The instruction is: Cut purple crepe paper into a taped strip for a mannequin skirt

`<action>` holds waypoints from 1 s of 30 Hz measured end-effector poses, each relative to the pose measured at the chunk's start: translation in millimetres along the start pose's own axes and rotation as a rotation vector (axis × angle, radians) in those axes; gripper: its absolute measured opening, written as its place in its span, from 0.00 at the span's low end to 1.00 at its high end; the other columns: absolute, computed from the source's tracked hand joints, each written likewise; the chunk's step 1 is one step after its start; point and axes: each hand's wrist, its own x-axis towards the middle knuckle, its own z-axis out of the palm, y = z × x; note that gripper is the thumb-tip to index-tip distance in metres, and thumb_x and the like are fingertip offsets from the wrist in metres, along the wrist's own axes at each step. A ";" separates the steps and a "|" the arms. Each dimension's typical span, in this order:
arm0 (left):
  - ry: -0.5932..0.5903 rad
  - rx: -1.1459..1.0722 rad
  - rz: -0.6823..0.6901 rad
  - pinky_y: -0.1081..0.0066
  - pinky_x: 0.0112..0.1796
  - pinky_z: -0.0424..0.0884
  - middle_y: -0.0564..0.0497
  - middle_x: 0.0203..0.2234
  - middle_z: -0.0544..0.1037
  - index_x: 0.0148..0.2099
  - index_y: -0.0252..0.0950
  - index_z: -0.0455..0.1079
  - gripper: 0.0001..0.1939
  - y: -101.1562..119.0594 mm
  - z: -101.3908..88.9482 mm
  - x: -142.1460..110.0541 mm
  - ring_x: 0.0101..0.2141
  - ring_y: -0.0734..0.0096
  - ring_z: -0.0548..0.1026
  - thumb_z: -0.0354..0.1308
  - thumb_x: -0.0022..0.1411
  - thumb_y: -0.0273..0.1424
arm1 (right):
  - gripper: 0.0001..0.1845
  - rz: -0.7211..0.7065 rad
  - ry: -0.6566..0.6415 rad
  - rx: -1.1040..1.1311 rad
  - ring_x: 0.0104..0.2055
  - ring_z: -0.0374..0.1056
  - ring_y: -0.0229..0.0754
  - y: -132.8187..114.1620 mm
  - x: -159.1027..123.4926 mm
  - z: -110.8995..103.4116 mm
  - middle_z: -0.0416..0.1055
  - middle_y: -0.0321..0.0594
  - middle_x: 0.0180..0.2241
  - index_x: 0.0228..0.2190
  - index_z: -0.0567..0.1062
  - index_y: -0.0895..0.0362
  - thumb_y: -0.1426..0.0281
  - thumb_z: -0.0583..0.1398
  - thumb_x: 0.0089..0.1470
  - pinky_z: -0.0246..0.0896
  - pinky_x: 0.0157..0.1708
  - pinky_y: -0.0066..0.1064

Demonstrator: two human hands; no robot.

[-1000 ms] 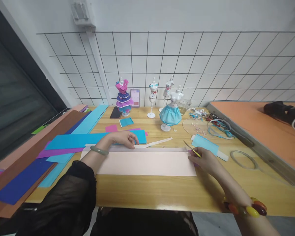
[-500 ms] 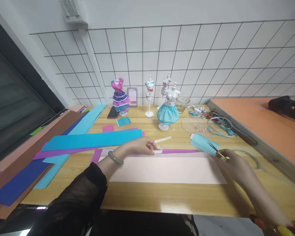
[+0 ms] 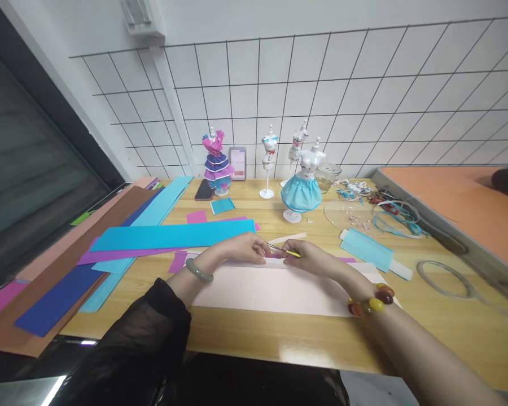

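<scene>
A long pale pink paper sheet [image 3: 275, 290] lies along the front of the wooden table [image 3: 279, 332]. My left hand [image 3: 245, 248] rests on its far edge, fingers pressed down on a thin pale strip and a purple strip [image 3: 178, 261] under it. My right hand [image 3: 311, 258] is closed on small yellow-handled scissors [image 3: 284, 251], whose thin blades point left and almost touch my left fingertips. A green bangle is on my left wrist, a beaded bracelet on my right.
Blue, purple and brown paper sheets [image 3: 169, 235] fan out on the left. Small mannequins, one in a turquoise skirt [image 3: 301, 193], stand at the back with a phone [image 3: 204, 190]. Light blue paper [image 3: 366, 248], ribbons and clear rings lie right, beside an orange surface [image 3: 461, 208].
My right hand has carried the scissors left from the sheet's right end to the middle, beside my left hand. My left hand has stayed on the sheet's far edge.
</scene>
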 end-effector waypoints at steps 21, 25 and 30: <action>-0.012 0.001 -0.005 0.75 0.32 0.66 0.52 0.29 0.78 0.40 0.35 0.74 0.15 -31.4 -14.9 5.1 0.31 0.73 0.74 0.63 0.48 0.33 | 0.14 0.220 -0.007 -0.313 0.28 0.64 0.40 18.6 -36.0 -64.5 0.71 0.36 0.28 0.32 0.69 0.55 0.57 0.56 0.49 0.55 0.27 0.28; -0.034 0.025 -0.027 0.75 0.32 0.66 0.52 0.31 0.78 0.42 0.37 0.74 0.16 -30.0 -18.5 4.1 0.33 0.72 0.74 0.62 0.49 0.34 | 0.16 0.335 0.093 -0.412 0.29 0.67 0.43 43.7 -42.8 -71.5 0.74 0.39 0.29 0.36 0.71 0.54 0.56 0.56 0.50 0.58 0.27 0.31; -0.050 0.036 -0.053 0.75 0.31 0.65 0.52 0.32 0.78 0.43 0.38 0.74 0.17 -27.1 -20.0 2.7 0.33 0.71 0.74 0.62 0.48 0.36 | 0.21 0.270 0.344 -0.450 0.36 0.70 0.47 46.7 -54.4 -53.7 0.72 0.45 0.43 0.41 0.69 0.54 0.54 0.55 0.51 0.62 0.34 0.36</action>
